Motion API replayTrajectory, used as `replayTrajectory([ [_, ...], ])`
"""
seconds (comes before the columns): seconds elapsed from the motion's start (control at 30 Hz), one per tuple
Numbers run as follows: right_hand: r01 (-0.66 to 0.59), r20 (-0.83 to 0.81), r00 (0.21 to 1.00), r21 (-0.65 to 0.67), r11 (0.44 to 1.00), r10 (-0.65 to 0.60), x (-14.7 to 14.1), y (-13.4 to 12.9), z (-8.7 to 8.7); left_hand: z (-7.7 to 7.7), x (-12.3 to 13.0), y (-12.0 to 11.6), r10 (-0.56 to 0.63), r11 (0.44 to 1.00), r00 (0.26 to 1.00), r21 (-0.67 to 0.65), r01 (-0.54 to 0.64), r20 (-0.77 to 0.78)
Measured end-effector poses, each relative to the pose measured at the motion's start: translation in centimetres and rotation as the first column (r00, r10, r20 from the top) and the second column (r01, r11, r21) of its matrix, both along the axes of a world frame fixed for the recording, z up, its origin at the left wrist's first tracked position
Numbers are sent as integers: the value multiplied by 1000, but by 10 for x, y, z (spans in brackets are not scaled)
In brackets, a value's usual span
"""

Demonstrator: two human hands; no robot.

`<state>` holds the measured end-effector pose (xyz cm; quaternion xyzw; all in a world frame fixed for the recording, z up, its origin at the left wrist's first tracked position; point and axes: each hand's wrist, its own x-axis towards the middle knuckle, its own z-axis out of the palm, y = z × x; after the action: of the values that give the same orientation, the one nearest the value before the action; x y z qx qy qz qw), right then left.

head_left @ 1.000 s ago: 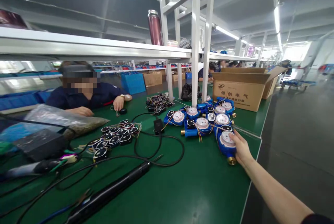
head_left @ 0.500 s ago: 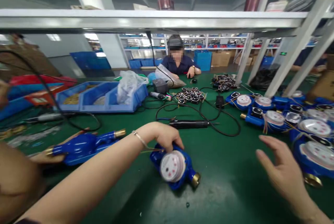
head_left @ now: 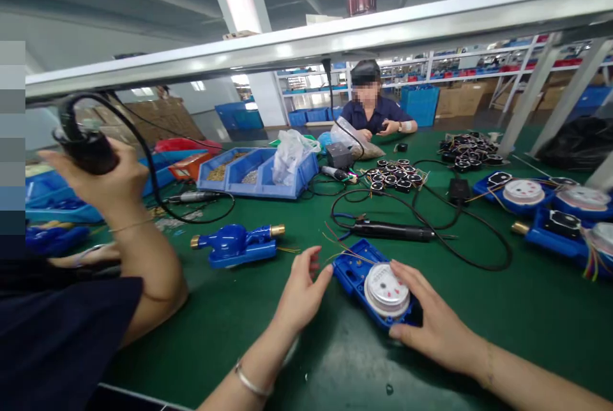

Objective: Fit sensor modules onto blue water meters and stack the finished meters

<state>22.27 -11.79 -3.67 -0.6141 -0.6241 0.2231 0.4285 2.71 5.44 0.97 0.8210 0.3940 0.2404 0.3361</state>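
Observation:
A blue meter [head_left: 354,280] with a round white dial lies face up on the green table, thin wires rising from its upper left end. My right hand [head_left: 426,315] grips its right end, thumb below and fingers on the dial's edge. At the meter's left side is my left hand [head_left: 304,290], fingers apart and holding nothing, its thumb close to the housing. Behind the meter rests a black electric screwdriver [head_left: 393,230] with a looped cable. Another blue meter body [head_left: 234,242] lies face down to the left.
A co-worker's arm [head_left: 158,270] at the left holds a black tool [head_left: 90,150] on a cable. Blue bins [head_left: 282,187] stand behind. Small black round parts [head_left: 395,175] lie mid-table, more meters [head_left: 550,235] at right. Another person [head_left: 371,111] sits opposite. A metal shelf beam crosses above.
My right hand has come from the right onto the meter. My left hand has let go and drawn left. The meter has turned, and the co-worker has released the other meter and raised a tool.

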Motion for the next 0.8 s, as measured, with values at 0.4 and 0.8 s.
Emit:
replayTrajectory([
  [0.4,91,40,994,181,979,-100,-8,-25,0,-42,51,-28,-65,962,961,-239,131,268],
  [0.8,108,194,975,9,994,-107,76,100,3,-52,48,-44,-258,944,936,-142,297,241],
])
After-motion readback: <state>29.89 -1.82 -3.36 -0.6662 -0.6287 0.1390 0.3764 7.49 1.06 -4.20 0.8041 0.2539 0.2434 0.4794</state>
